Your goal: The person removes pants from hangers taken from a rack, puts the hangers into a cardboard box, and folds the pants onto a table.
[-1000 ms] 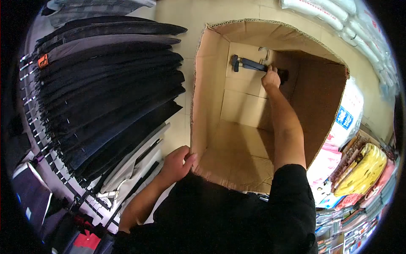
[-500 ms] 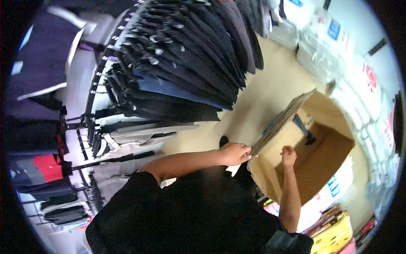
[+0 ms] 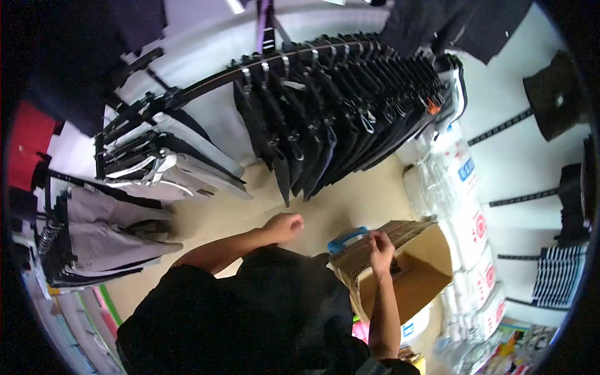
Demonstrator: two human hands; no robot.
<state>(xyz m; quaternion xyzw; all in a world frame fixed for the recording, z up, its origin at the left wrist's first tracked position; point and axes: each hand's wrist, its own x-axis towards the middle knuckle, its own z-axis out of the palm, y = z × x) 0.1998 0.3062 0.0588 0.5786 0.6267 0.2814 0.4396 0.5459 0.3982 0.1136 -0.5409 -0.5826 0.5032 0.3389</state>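
My left hand (image 3: pixel 284 227) is raised over the floor in front of the hanging trousers, its fingers curled in a loose fist with nothing visible in them. The fingers of my right hand (image 3: pixel 380 250) are drawn together at the upper left side of the open cardboard box (image 3: pixel 415 284); whether they grip anything is too small to make out. A dark item shows in part inside the box, behind that hand. Against the box's left side is a blue object (image 3: pixel 347 239).
Dark trousers (image 3: pixel 337 125) hang on a long rail ahead, with pale trousers (image 3: pixel 194 165) on racks to the left. White plastic-wrapped packs (image 3: pixel 465 231) are stacked along the right wall. Striped clothing (image 3: pixel 556 275) hangs farther right.
The view has swung left towards the racks. My left hand has let go of the box's edge. My right hand has come away from the dark hanger inside and up to the box's side.
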